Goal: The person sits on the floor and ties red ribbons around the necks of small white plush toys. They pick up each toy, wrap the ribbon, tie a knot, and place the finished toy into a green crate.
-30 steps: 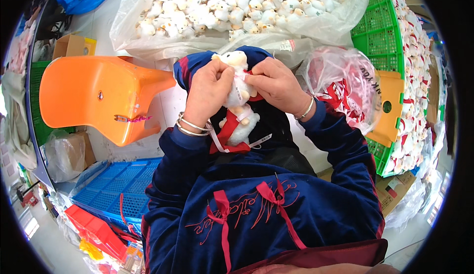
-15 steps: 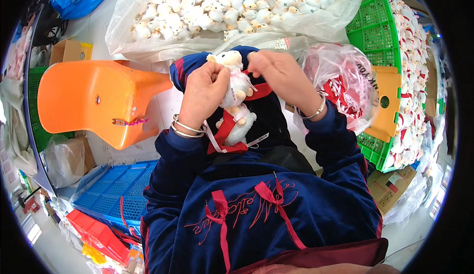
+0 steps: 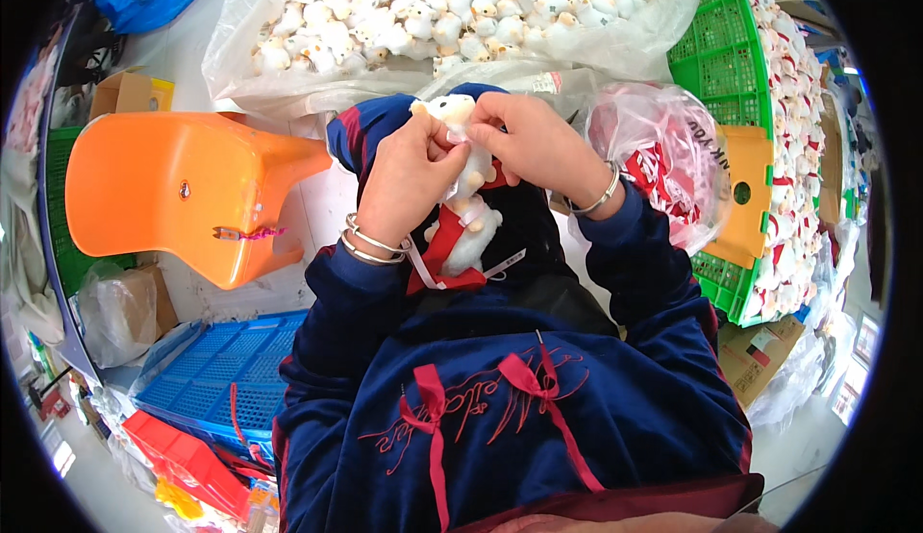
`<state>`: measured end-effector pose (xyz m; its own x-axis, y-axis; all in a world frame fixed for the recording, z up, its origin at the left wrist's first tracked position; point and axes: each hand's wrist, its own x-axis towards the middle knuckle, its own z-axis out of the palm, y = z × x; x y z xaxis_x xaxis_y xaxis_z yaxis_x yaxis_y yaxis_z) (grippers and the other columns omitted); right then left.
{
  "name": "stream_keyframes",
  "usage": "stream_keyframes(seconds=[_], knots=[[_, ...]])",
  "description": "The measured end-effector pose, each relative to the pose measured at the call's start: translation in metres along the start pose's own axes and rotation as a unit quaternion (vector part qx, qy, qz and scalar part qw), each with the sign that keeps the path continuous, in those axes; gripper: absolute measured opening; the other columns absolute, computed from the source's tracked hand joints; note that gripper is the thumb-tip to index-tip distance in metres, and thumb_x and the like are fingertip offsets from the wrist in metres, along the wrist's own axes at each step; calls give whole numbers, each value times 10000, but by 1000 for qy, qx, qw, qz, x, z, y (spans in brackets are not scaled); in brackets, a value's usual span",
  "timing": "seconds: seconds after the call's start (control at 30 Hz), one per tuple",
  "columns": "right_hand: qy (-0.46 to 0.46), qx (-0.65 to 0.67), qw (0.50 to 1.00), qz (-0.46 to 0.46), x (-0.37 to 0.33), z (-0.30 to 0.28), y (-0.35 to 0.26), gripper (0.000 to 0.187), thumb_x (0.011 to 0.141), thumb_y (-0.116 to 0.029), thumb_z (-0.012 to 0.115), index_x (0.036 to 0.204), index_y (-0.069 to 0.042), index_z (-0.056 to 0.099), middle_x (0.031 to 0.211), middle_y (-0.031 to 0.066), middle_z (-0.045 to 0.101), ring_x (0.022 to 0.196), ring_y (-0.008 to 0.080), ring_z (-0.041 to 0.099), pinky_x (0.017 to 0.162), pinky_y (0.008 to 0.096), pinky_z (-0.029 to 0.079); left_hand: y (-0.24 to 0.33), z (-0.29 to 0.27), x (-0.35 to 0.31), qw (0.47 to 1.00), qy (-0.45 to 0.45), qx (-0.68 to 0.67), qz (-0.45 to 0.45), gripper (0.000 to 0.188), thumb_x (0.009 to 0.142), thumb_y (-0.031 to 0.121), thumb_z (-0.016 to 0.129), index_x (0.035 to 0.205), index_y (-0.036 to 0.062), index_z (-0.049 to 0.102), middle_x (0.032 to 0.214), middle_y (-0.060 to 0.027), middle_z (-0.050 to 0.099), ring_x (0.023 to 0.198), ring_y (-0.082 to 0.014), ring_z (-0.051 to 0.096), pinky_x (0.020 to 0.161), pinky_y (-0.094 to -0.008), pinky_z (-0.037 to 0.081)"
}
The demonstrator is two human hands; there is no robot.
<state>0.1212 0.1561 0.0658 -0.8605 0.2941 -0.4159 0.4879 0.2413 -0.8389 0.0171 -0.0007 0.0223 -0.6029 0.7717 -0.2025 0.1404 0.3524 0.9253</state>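
A small white plush toy with red cloth around its lower part is held upright over my lap. My left hand grips its left side, with two bangles on the wrist. My right hand pinches near its head from the right, wearing one bangle. A white ribbon or tag strip hangs down from the toy. I wear a navy top with red bows.
A large clear bag of white plush toys lies ahead. An orange plastic chair is at left. A green crate with more toys stands right, next to a clear bag of red items. Blue crate at lower left.
Both hands and the toy have shifted slightly in the picture as the head moved. The grip on the toy is much the same, with the fingers working near its head.
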Motion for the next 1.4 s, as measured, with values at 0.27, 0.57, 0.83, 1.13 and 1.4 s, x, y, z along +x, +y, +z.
stream_keyframes(seconds=[0.27,0.57,0.83,1.13,1.4], knots=[[-43,25,996,71,8,4,3,222,1009,-213,579,941,-6,618,736,40,662,597,121,688,530,247,555,-8,5,-7,1000,3,10,13,215,904,147,763,941,-10,620,741,-43,649,645,-96,601,585,-248,495],[-60,36,997,42,6,-6,9,240,954,-216,662,974,21,695,797,75,712,648,128,669,569,253,525,-15,-3,-7,1000,-9,-19,1,251,887,166,766,959,-34,634,757,-123,697,670,-186,684,625,-307,537],[210,-135,946,-206,-14,41,33,90,878,-91,687,916,-10,676,840,118,640,733,264,657,645,370,522,-8,1,-2,997,51,42,26,307,907,244,714,855,-53,660,707,-186,687,634,-300,691,623,-374,541],[202,-293,853,-382,-21,28,47,116,825,-124,724,926,-82,687,880,36,590,823,246,575,758,368,464,-2,8,-4,995,80,64,-22,315,878,244,747,821,-54,663,695,-170,684,630,-262,689,604,-364,532],[172,20,969,-174,-21,7,51,405,1026,-311,578,826,32,658,795,159,640,736,308,616,687,391,481,-2,6,-10,998,33,52,-5,312,852,231,765,903,-52,645,758,-161,702,647,-218,693,626,-334,548]])
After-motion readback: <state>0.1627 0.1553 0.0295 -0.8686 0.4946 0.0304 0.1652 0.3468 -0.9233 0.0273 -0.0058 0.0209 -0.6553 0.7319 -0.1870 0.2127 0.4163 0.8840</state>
